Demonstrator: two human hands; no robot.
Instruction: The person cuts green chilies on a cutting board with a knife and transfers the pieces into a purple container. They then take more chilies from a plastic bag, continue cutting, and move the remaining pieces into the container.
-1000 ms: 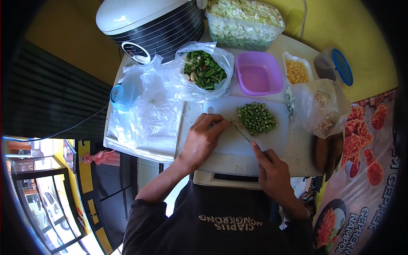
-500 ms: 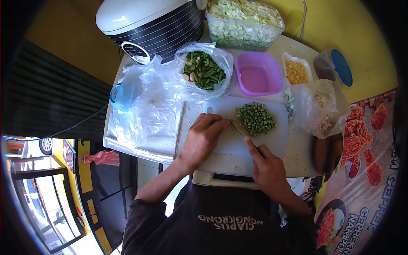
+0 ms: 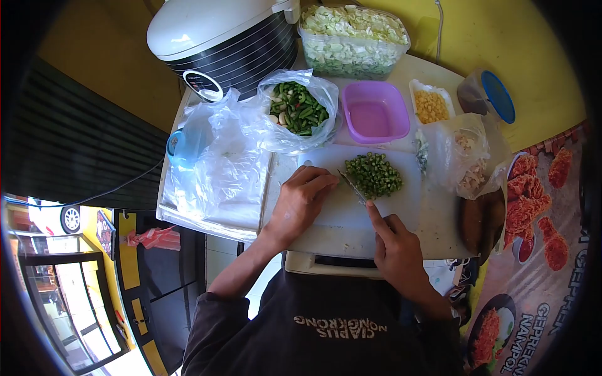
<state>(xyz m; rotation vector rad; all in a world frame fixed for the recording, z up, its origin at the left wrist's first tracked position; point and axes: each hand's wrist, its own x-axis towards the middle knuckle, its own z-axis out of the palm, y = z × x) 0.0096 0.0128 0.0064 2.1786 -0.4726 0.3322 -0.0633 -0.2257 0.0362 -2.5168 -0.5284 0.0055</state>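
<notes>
Left hand (image 3: 300,203): fingers curled, pressed on the cutting board (image 3: 401,210)
Right hand (image 3: 395,247): gripping a knife (image 3: 352,188) — blade at the chopped beans (image 3: 374,175)

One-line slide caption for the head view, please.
Right hand holds a knife beside chopped green beans; left hand rests on the cutting board.

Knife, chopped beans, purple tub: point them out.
knife (image 3: 352,188), head view, middle of blade.
chopped beans (image 3: 374,175), head view, centre of pile.
purple tub (image 3: 374,117), head view, inner floor.
</notes>
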